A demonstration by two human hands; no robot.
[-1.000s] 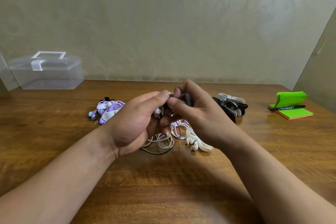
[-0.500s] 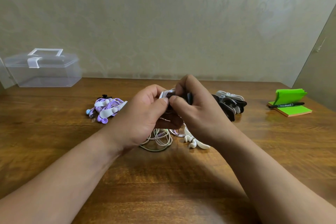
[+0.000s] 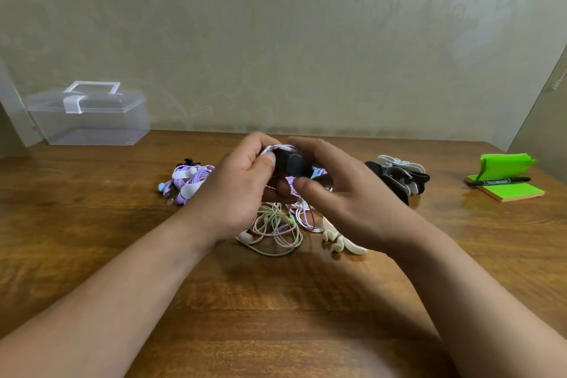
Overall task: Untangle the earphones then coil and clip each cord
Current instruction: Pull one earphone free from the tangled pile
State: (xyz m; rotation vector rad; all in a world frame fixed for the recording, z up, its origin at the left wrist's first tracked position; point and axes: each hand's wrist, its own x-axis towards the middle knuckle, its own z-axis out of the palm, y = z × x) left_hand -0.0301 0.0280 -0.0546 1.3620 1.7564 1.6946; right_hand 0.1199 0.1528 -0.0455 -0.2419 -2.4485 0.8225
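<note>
Wooden table (image 3: 276, 310) surveyed. Nearest us, tangled pale earphones (image 3: 276, 230) and a white clip (image 3: 340, 241) lie on it. Above them, our left hand (image 3: 242, 190) grips a white cord (image 3: 280, 148), and our right hand (image 3: 346, 196) pinches a black clip (image 3: 291, 164) against it. Farther off: purple earphones (image 3: 188, 181) left, spare clips (image 3: 399, 175) right, clear box (image 3: 89, 123) far left.

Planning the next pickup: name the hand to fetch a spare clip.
Probably right: spare clips lie beyond the right hand, pinching the black clip; the left hand grips the coiled cord.
</note>
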